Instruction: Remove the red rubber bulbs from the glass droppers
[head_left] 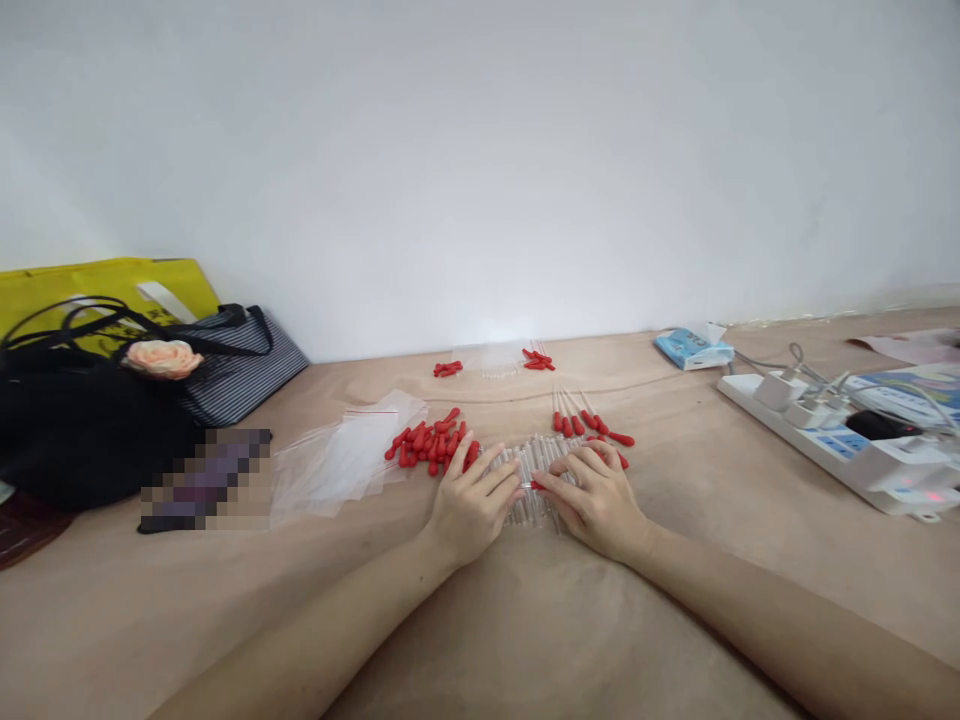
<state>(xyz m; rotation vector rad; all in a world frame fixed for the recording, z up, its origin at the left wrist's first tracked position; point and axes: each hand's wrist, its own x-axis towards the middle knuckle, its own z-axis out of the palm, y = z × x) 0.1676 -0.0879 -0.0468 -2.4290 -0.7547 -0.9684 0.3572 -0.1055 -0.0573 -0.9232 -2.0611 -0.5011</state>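
Observation:
My left hand (pixel 474 498) has its fingers closed, with the end of a clear glass dropper tube (pixel 526 486) at their tips. Facing it, my right hand (pixel 597 497) pinches a red rubber bulb (pixel 537 486), which meets the tube's end. Under and between both hands lies a pile of clear glass tubes (pixel 534 456). Loose red rubber bulbs (pixel 429 445) are heaped just beyond my left hand, which hides part of them. Several droppers with red bulbs fitted (pixel 574 422) lie beyond my right hand.
Clear zip bags (pixel 341 455) are spread at the left, near a dark bag (pixel 82 430) and a striped bag (pixel 240 365). By the wall lie more red bulbs (pixel 448 369). A tissue pack (pixel 694 348) and a power strip (pixel 825 440) with cables are on the right.

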